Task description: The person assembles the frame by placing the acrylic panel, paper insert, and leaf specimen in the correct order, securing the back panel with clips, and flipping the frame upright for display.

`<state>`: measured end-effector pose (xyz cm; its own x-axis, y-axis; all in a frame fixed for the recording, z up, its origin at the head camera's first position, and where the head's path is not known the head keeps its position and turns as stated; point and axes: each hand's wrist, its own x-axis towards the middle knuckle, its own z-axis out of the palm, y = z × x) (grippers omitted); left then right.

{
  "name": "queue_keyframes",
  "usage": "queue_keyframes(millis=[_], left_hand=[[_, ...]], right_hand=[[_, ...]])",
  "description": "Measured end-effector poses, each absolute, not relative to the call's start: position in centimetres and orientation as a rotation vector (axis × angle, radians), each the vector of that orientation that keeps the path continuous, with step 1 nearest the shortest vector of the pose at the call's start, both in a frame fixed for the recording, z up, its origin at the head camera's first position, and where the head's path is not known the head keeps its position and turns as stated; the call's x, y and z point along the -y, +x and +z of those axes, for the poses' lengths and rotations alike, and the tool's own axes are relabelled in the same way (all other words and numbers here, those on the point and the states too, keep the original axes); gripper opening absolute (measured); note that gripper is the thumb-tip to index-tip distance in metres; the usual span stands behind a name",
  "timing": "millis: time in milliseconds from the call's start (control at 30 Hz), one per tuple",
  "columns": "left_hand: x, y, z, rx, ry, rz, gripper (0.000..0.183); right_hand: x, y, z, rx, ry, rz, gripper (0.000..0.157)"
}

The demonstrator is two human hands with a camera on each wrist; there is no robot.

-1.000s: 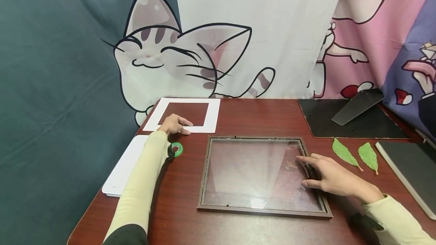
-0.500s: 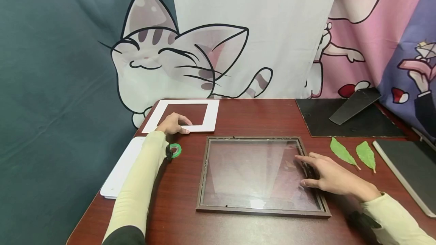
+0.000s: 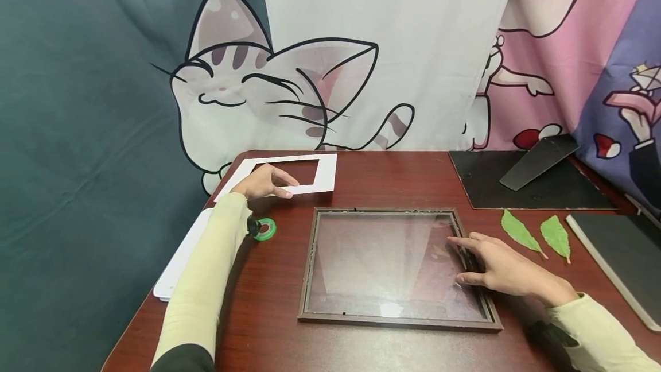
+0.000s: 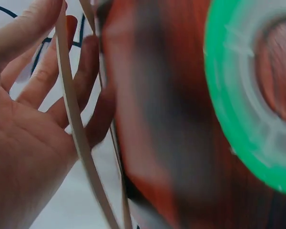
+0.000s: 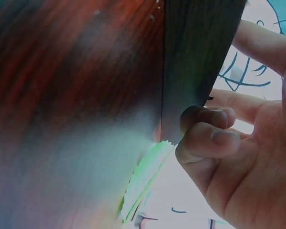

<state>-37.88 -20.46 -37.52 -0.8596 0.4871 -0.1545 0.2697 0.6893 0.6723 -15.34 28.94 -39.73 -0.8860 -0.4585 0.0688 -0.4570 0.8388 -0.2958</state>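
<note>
My left hand [image 3: 263,181] pinches the near edge of a white picture mat [image 3: 325,174] at the back left, with the thumb in front and the fingers behind. The mat is tilted, its right side raised off the table; its edge [image 4: 71,90] passes between thumb and fingers in the left wrist view. A brown picture frame [image 3: 400,322] with a clear pane [image 3: 382,263] lies flat in the middle. My right hand [image 3: 508,266] rests on the frame's right side, index finger and thumb reaching over the pane. In the right wrist view, other fingers [image 5: 207,143] bend beside the frame's edge [image 5: 195,62].
A roll of green tape [image 3: 265,229] lies by the left wrist. The left forearm partly covers a white flat object [image 3: 181,263]. To the right are two green leaves [image 3: 518,232], a black backing board [image 3: 485,179] with a stand, and a dark flat item [image 3: 619,251]. A printed curtain [image 3: 413,62] hangs behind.
The left hand has lifted the near right part of the white mat off the table and shifted it slightly right. The right hand and the frame stay where they were.
</note>
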Motion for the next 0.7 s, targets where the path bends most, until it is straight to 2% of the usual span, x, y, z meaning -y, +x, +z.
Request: queue_keyframes(millis=[200, 467, 700], left_hand=[[19.1, -37.2, -36.6, -2.567, 0.641, 1.015, 0.035], [16.9, -36.7, -35.6, -2.525, 0.86, 1.084, 0.034], [14.7, -36.1, -35.0, -2.428, 0.973, 1.164, 0.033]], right_hand=[[-29.0, -15.4, -39.7, -2.994, -0.754, -0.497, 0.071], [-29.1, -15.4, -39.9, -3.007, -0.751, -0.528, 0.072], [-28.4, -16.0, -39.0, -3.106, -0.78, -0.645, 0.062]])
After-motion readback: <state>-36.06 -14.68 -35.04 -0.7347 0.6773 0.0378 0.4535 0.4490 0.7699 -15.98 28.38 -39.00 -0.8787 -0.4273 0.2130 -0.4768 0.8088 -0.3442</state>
